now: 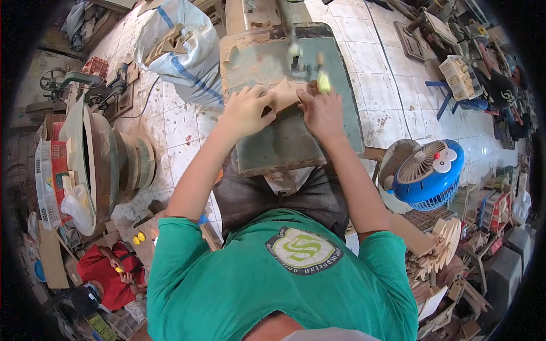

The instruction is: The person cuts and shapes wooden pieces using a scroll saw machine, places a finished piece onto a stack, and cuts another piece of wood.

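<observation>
A flat piece of wood [286,95] lies on the worn green machine table [267,149] in front of me. My left hand [247,109] grips its left end, thumb and fingers bent around the edge. On the other side, my right hand [322,112] presses its fingertips on the wood's right end. Just beyond the wood stands a machine head that looks like a saw guide [304,69], with a yellow-green knob or handle [323,83] close to my right fingers. The blade itself is too blurred to make out.
Left of the table stands a white sack [196,71] of wood offcuts. A blue fan [427,174] is at the right, above stacked cut wood pieces [443,244]. A person in red [114,273] sits at lower left, near a large round machine [105,165].
</observation>
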### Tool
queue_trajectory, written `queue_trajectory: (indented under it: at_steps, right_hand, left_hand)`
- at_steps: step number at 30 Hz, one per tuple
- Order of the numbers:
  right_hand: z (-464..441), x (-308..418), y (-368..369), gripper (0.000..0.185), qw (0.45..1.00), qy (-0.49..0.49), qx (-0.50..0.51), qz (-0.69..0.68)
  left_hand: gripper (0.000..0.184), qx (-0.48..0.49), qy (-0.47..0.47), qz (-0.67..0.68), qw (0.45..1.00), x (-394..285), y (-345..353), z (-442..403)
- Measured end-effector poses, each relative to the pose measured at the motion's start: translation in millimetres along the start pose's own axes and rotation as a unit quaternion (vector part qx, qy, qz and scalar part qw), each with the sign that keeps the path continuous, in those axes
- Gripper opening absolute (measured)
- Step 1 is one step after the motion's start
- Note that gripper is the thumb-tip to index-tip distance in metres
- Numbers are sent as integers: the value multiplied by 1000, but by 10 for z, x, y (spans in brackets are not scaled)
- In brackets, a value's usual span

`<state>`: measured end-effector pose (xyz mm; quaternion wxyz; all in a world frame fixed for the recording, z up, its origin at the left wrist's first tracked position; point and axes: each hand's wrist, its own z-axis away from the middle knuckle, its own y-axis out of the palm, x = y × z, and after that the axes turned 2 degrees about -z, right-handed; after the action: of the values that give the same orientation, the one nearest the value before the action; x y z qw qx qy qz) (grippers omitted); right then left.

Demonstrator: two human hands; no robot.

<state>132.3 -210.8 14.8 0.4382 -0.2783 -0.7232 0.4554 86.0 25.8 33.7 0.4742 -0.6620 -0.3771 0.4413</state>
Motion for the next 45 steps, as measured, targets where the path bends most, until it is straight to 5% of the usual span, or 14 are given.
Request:
queue_trajectory:
  at_steps: [10, 13, 18, 25, 28, 34, 36, 42, 45]
  right_hand:
    - [-45, -96, 147, 38, 991, -16, -26, -127]
    - [15, 84, 34, 53, 988, 70, 60, -126]
    - [113, 288, 269, 82, 994, 17, -50, -93]
    - [40, 175, 137, 84, 991, 41, 5, -131]
    - [-7, 39, 15, 83, 987, 13, 70, -145]
    - [-155, -226, 43, 81, 983, -93, 68, -142]
    - [-227, -253, -52, 80, 971, -35, 197, -131]
    - [-197, -366, 52, 70, 972, -130, 114, -162]
    - [-7, -274, 124, 69, 985, -96, 73, -121]
  left_hand:
    - [36, 23, -87, -21, 996, -416, 7, 80]
    - [31, 45, -86, -27, 995, -385, 25, 59]
    - [33, 58, -69, 25, 996, -285, -12, 32]
    - [32, 53, -27, 102, 993, -18, 113, 5]
    - [43, 54, 35, 120, 991, 63, 60, 9]
    - [86, 110, -13, 26, 994, 101, 106, -82]
    - [103, 116, -20, 25, 993, 109, 141, -119]
    - [112, 115, -26, 29, 993, 71, 151, -154]
    - [111, 120, -31, 36, 992, 46, 120, -137]
